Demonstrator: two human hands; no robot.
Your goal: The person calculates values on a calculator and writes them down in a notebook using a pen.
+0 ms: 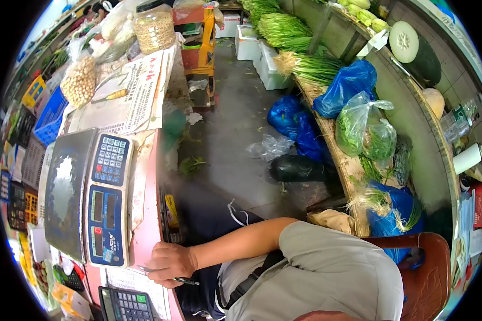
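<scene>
My right hand (pixel 171 265) reaches in from the lower right, fingers closed around a dark pen (pixel 187 281). It rests at the edge of the pink counter (pixel 147 200), over a sheet of paper with handwriting (pixel 136 283). Just beyond the hand stands a scale with a blue keypad panel (pixel 108 200) and a dark metal pan (pixel 64 187). A calculator (pixel 126 305) lies by the paper at the bottom. My left hand is outside the frame.
Newspaper (pixel 139 99), a jar (pixel 154 27) and a bag of round items (pixel 79 83) lie up the counter. A dark melon (pixel 300 168) and blue bags (pixel 286 115) are on the floor. Greens (pixel 284 32) and bagged vegetables (pixel 353 125) line the right bench beside a brown chair (pixel 434 267).
</scene>
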